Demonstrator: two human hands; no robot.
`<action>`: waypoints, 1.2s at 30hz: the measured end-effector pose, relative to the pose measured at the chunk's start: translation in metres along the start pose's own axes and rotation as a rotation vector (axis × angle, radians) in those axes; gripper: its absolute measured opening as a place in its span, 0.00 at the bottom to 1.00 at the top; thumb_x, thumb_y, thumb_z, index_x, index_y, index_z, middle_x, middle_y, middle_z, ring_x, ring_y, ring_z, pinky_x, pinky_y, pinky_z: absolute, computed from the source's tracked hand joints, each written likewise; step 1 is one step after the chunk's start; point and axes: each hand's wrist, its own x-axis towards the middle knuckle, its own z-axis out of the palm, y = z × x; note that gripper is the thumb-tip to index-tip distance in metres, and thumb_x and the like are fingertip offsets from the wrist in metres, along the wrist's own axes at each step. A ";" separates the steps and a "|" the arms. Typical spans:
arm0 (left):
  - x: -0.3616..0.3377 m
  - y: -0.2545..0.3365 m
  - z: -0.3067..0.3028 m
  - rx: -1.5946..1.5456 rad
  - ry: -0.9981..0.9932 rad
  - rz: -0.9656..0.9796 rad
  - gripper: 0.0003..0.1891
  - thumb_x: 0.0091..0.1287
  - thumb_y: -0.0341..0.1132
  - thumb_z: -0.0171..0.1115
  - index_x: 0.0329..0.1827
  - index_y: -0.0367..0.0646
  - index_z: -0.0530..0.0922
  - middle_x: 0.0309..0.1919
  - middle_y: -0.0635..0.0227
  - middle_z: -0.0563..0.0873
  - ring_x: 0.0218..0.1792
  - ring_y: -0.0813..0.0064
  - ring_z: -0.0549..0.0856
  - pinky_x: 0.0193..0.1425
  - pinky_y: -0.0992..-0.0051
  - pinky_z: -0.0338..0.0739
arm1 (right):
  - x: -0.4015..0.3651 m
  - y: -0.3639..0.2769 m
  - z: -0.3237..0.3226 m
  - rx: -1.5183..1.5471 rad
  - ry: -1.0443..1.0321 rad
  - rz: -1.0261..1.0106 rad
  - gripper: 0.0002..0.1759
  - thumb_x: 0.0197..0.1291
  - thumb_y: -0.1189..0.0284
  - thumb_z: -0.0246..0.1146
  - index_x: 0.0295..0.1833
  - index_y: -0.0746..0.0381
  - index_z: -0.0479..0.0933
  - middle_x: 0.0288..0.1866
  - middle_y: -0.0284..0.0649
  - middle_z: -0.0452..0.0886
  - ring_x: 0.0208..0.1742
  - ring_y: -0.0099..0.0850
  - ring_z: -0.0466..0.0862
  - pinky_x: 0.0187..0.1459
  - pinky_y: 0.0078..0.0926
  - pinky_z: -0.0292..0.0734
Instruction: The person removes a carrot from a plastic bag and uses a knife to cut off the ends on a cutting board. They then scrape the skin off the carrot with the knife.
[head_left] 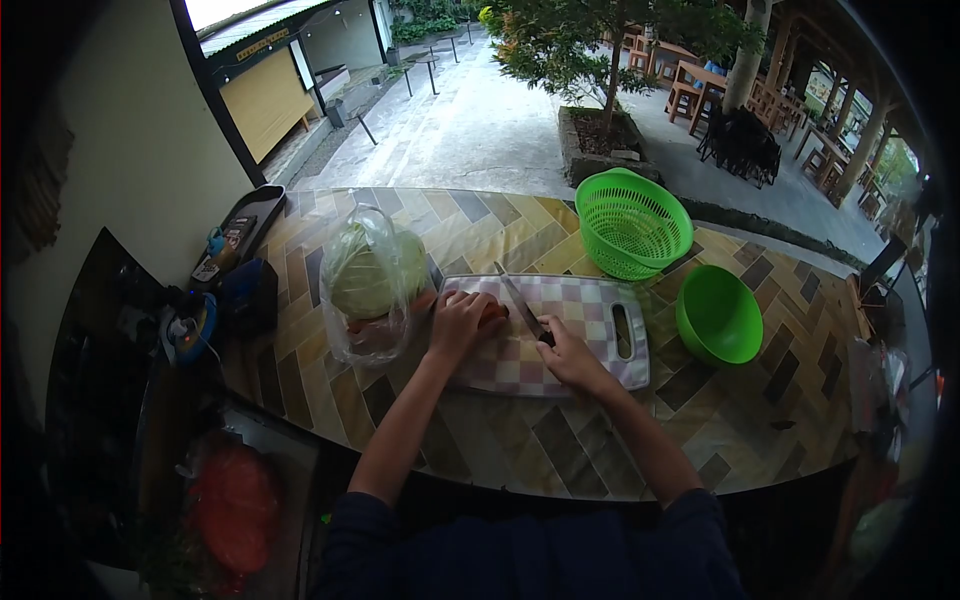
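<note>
My left hand (460, 322) is closed over an orange-red vegetable, by its look a carrot (492, 315), and presses it on the checkered cutting board (570, 378). Most of the carrot is hidden under the fingers. In my right hand (570, 352) is a knife (518, 300), gripped by its dark handle. Its blade points up and away to the left, just right of the carrot and apart from it. A clear plastic bag (355, 345) left of the board holds a pale green cabbage (375, 270), with something orange below it.
A green basket (635, 225) stands behind the board's right end, and a green bowl (720, 315) is to its right. At the table's left lie a dark tray (255, 215) and a tape dispenser-like item (190, 330). A red plastic bag (235, 505) sits lower left.
</note>
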 end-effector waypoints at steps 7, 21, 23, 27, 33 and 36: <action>0.000 0.016 0.003 -0.013 -0.027 0.017 0.13 0.57 0.47 0.64 0.38 0.50 0.79 0.34 0.71 0.84 0.43 0.72 0.82 0.59 0.63 0.64 | -0.012 -0.016 -0.013 0.094 -0.055 0.161 0.25 0.60 0.73 0.53 0.64 0.63 0.59 0.31 0.50 0.75 0.25 0.38 0.78 0.26 0.33 0.74; -0.003 0.033 0.020 -0.229 -0.012 -0.084 0.10 0.62 0.41 0.60 0.39 0.46 0.80 0.40 0.65 0.84 0.46 0.62 0.81 0.52 0.64 0.69 | -0.030 -0.001 -0.009 -0.156 0.065 -0.007 0.30 0.61 0.72 0.53 0.69 0.63 0.57 0.46 0.65 0.76 0.46 0.58 0.78 0.48 0.47 0.72; 0.004 0.032 0.026 -0.308 -0.021 -0.140 0.10 0.62 0.41 0.60 0.39 0.44 0.80 0.40 0.63 0.84 0.44 0.60 0.81 0.49 0.64 0.72 | -0.029 -0.005 -0.010 -0.127 0.052 0.047 0.30 0.60 0.73 0.53 0.69 0.64 0.57 0.45 0.65 0.77 0.45 0.57 0.78 0.47 0.47 0.72; 0.011 0.031 0.027 -0.437 -0.042 -0.203 0.11 0.62 0.38 0.60 0.41 0.41 0.78 0.39 0.59 0.83 0.43 0.57 0.82 0.47 0.64 0.74 | -0.033 -0.031 -0.019 0.000 -0.042 0.242 0.32 0.57 0.75 0.52 0.69 0.65 0.56 0.42 0.66 0.77 0.43 0.58 0.78 0.46 0.47 0.72; 0.013 0.023 0.020 -0.412 -0.055 -0.062 0.11 0.61 0.35 0.61 0.45 0.42 0.78 0.40 0.60 0.81 0.44 0.56 0.81 0.47 0.64 0.75 | -0.037 -0.030 -0.015 -0.020 -0.011 0.169 0.34 0.57 0.76 0.51 0.70 0.66 0.54 0.42 0.67 0.76 0.43 0.60 0.77 0.48 0.46 0.71; 0.016 0.028 0.016 -0.314 -0.160 -0.192 0.13 0.61 0.39 0.62 0.46 0.45 0.79 0.41 0.63 0.81 0.46 0.60 0.81 0.49 0.63 0.72 | -0.035 -0.022 -0.011 -0.013 0.034 0.096 0.33 0.58 0.76 0.51 0.71 0.65 0.53 0.34 0.62 0.75 0.36 0.53 0.77 0.42 0.43 0.71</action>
